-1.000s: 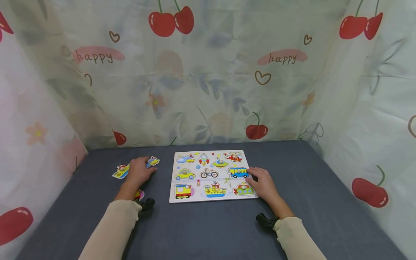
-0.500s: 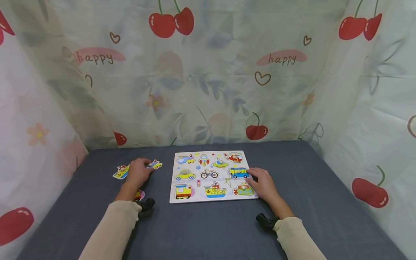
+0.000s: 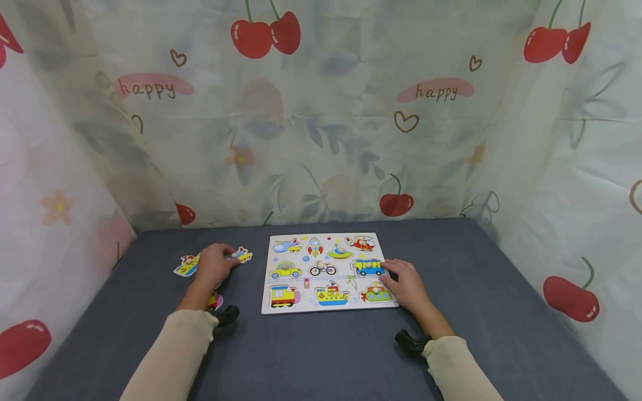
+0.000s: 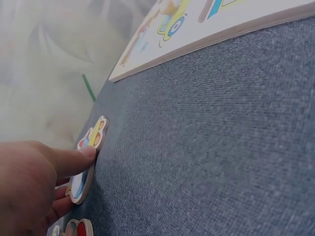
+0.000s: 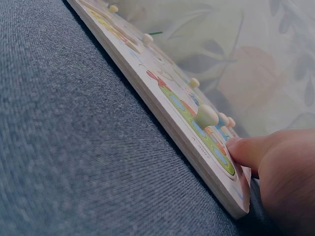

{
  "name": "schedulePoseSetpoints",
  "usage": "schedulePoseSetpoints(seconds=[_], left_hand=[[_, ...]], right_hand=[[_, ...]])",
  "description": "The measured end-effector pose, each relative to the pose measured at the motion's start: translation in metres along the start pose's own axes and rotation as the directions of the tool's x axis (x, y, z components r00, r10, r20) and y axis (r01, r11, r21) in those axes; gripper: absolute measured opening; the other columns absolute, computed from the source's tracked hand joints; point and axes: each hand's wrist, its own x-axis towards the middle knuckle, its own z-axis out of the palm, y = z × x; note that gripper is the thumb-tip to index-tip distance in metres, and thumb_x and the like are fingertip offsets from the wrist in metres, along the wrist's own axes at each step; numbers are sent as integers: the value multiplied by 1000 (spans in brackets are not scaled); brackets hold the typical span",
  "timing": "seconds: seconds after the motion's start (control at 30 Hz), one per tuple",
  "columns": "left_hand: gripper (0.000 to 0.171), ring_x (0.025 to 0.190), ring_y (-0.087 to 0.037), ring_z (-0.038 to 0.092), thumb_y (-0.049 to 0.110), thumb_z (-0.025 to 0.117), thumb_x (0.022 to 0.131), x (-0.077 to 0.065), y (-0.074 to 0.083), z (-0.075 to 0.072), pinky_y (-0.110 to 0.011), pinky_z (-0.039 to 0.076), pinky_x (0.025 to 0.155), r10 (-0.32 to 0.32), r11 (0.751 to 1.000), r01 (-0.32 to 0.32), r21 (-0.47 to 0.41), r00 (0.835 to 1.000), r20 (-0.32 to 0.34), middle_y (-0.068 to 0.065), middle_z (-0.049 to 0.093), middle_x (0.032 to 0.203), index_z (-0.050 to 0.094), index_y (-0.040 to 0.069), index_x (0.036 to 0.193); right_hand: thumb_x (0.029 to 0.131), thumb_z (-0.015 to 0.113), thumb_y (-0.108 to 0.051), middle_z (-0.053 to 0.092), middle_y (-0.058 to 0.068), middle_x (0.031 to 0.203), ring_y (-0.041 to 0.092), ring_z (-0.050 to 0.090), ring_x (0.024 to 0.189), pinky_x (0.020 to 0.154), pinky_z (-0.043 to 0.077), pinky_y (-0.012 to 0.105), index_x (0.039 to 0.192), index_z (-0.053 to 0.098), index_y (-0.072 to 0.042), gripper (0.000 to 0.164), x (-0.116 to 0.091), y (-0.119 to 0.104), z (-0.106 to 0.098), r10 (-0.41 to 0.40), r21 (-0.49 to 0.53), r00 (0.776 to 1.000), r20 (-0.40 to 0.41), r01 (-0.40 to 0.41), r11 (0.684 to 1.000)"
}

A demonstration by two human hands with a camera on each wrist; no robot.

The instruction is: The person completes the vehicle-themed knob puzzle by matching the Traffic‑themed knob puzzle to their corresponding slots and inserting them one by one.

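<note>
My left hand [image 3: 214, 266] pinches a flat wooden airplane puzzle piece [image 3: 244, 254], blue, yellow and white, left of the puzzle board. In the left wrist view, the thumb lies on the face of the airplane piece [image 4: 80, 177] and other fingers are behind it. The white puzzle board [image 3: 307, 309] with vehicle pictures lies mid-table. My right hand [image 3: 408, 287] rests on its right edge, fingertips beside the blue bus. The right wrist view shows the thumb on the board [image 5: 167, 120] near the knobbed green submarine [image 5: 216, 155]; the other fingers are hidden there.
A yellow-and-blue boat piece [image 3: 187, 265] lies left of my left hand. Another piece, pink and red [image 3: 215, 301], is partly hidden by the left wrist. The dark grey table [image 3: 321, 356] meets patterned curtains at the back and sides.
The airplane piece has shifted a little to the right and slightly nearer, with the left fingers following. The right hand and board have stayed in place.
</note>
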Motion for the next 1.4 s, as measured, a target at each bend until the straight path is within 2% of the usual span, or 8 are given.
schedulePoseSetpoints(seconds=[0.33, 0.53, 0.7, 1.07, 1.4], left_hand=[[28, 92, -34, 56, 16, 78, 83, -3, 7, -1, -49, 43, 85, 11, 1000, -11, 16, 1000, -22, -19, 64, 101, 68, -3, 102], [22, 90, -33, 57, 13, 75, 84, -3, 8, 2, -48, 43, 82, 39, 999, -39, -12, 999, -35, -17, 65, 97, 69, -1, 99], [20, 92, -33, 56, 14, 74, 86, -2, 12, 8, -48, 43, 83, 46, 999, -46, -16, 998, -47, -16, 64, 99, 70, 1, 99], [21, 91, -30, 55, 17, 71, 89, -5, 28, 21, -47, 43, 84, 38, 998, -45, -48, 989, -141, -14, 63, 99, 67, 3, 104], [19, 90, -28, 53, 18, 69, 90, -3, 39, 33, -45, 43, 82, 31, 996, -44, -72, 984, -173, -12, 62, 97, 67, 6, 104]], right_hand=[[93, 66, -22, 52, 16, 139, 37, 33, 136, 107, 25, 57, 135, 57, -3, 46, 0, -1, 0, 0, 0, 1000, 1, 0, 1000], [93, 66, -22, 52, 17, 139, 38, 33, 136, 107, 25, 57, 134, 57, -3, 46, -1, 0, -1, -4, -1, 1000, -3, 4, 1000], [93, 66, -22, 52, 17, 139, 37, 34, 135, 107, 26, 57, 134, 58, -3, 45, -2, 0, -1, -2, 0, 1000, -3, 2, 1000], [93, 66, -22, 53, 16, 138, 37, 35, 135, 107, 27, 56, 132, 59, -3, 44, -1, 0, 0, 3, -8, 1000, -9, -3, 1000], [93, 66, -22, 53, 17, 138, 37, 34, 135, 107, 26, 56, 132, 59, -2, 44, -2, -3, -1, 2, -11, 1000, -5, -2, 1000]])
